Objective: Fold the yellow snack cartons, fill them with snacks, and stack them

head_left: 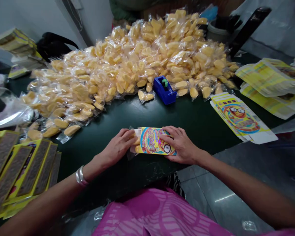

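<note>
A small printed box (pixel 152 141) in yellow, blue and pink lies on its side near the front edge of the dark green table. My right hand (pixel 180 145) is wrapped round its right end. At the box's open left end, my left hand (pixel 121 144) has its fingers closed on a clear-wrapped yellow piece (pixel 137 149), which is partly inside the box. Beyond them spreads a large heap of yellow pieces in clear wrappers (pixel 147 52). A blue tape dispenser (pixel 166 91) with green tape stands at the heap's front edge.
Flat printed boxes (pixel 241 118) lie at the right, with stacked yellow cartons (pixel 275 78) behind them. Yellow packs with brown panels (pixel 34 167) fill the left front. More cartons (pixel 16 42), a black bag (pixel 54 44) and a grey bin (pixel 217 31) are farther back.
</note>
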`<act>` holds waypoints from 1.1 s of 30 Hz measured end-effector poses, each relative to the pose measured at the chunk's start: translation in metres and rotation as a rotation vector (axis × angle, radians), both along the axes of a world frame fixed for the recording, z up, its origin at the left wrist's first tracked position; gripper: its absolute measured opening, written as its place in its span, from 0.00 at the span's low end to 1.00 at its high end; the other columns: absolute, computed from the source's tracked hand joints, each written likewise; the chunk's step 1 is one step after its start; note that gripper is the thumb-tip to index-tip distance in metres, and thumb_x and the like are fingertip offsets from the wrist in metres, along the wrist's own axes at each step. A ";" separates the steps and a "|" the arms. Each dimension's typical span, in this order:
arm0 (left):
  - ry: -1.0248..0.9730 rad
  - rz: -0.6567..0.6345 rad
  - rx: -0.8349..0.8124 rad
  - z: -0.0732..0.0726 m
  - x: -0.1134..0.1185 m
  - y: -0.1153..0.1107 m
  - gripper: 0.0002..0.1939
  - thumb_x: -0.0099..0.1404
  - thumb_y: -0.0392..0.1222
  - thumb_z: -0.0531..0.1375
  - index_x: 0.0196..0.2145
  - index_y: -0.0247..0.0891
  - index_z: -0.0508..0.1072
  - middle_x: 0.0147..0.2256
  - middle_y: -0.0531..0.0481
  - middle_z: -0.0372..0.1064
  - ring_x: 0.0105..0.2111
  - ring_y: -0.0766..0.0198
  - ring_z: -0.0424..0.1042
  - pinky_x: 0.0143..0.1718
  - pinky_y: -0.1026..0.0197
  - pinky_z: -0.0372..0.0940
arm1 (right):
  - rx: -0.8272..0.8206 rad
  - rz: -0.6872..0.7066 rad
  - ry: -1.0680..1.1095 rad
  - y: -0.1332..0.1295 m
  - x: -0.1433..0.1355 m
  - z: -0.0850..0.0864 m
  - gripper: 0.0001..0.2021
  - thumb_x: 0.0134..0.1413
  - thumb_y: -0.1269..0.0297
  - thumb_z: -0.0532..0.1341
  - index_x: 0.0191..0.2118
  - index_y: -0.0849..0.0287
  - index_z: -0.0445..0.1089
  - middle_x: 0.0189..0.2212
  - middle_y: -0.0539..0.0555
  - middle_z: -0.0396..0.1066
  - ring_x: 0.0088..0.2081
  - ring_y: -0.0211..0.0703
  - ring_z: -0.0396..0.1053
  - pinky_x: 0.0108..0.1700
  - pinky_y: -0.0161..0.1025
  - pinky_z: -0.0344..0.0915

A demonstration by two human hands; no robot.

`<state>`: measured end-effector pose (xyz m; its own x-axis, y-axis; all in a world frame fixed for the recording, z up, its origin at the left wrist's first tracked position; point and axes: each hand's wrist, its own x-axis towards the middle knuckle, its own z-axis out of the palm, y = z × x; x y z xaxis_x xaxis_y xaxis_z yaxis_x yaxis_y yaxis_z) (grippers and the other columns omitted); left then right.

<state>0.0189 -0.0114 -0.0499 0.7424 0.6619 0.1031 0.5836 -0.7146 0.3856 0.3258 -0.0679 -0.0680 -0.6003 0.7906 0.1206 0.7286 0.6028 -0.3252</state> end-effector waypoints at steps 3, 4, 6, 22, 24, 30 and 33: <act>-0.066 -0.060 -0.211 0.014 0.010 -0.001 0.14 0.64 0.32 0.56 0.44 0.41 0.76 0.55 0.41 0.69 0.56 0.48 0.64 0.58 0.42 0.62 | 0.007 0.004 0.016 -0.001 0.002 -0.002 0.37 0.48 0.57 0.65 0.64 0.56 0.57 0.65 0.68 0.52 0.64 0.65 0.50 0.59 0.60 0.51; -0.132 -0.038 -0.325 0.018 0.012 -0.001 0.14 0.63 0.33 0.57 0.45 0.42 0.75 0.57 0.41 0.67 0.59 0.48 0.63 0.60 0.41 0.61 | 0.006 0.004 0.020 -0.001 0.002 -0.002 0.37 0.48 0.57 0.65 0.64 0.57 0.57 0.65 0.68 0.52 0.65 0.65 0.50 0.59 0.60 0.51; -0.348 0.119 -0.570 0.021 0.012 -0.002 0.14 0.60 0.38 0.60 0.45 0.42 0.72 0.59 0.42 0.66 0.60 0.47 0.64 0.60 0.42 0.62 | 0.001 0.001 0.024 -0.001 0.003 -0.002 0.36 0.48 0.56 0.64 0.64 0.57 0.57 0.65 0.68 0.52 0.65 0.65 0.50 0.59 0.60 0.51; -0.629 0.371 -1.484 0.018 0.043 0.043 0.43 0.56 0.46 0.68 0.65 0.43 0.55 0.42 0.44 0.78 0.41 0.56 0.78 0.46 0.55 0.69 | -0.057 -0.047 0.096 -0.002 -0.003 0.001 0.41 0.43 0.61 0.65 0.65 0.56 0.55 0.66 0.68 0.53 0.66 0.65 0.49 0.60 0.64 0.49; -0.463 0.309 -1.318 0.032 0.031 0.060 0.37 0.57 0.49 0.68 0.62 0.45 0.62 0.43 0.44 0.78 0.42 0.54 0.78 0.46 0.52 0.71 | -0.066 -0.061 0.100 -0.004 -0.002 0.002 0.41 0.43 0.61 0.64 0.66 0.56 0.55 0.66 0.68 0.52 0.66 0.65 0.48 0.60 0.64 0.48; -0.373 0.514 -0.406 0.043 0.053 0.143 0.27 0.59 0.53 0.63 0.53 0.38 0.69 0.40 0.43 0.77 0.36 0.52 0.78 0.38 0.48 0.73 | -0.110 -0.082 0.106 -0.007 0.002 0.000 0.40 0.43 0.61 0.65 0.65 0.56 0.56 0.66 0.68 0.53 0.66 0.66 0.48 0.60 0.65 0.48; -0.377 0.541 -0.250 0.022 0.087 0.179 0.27 0.52 0.38 0.69 0.50 0.34 0.70 0.44 0.42 0.75 0.49 0.46 0.73 0.53 0.46 0.65 | -0.116 -0.088 0.105 -0.008 0.001 -0.001 0.40 0.44 0.62 0.65 0.65 0.56 0.56 0.67 0.67 0.52 0.67 0.65 0.46 0.61 0.65 0.47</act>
<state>0.1064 0.1673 -0.0281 0.2457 0.9656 0.0846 0.6264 -0.2248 0.7463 0.3272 -0.0760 -0.0694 -0.5167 0.8521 0.0834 0.7356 0.4917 -0.4659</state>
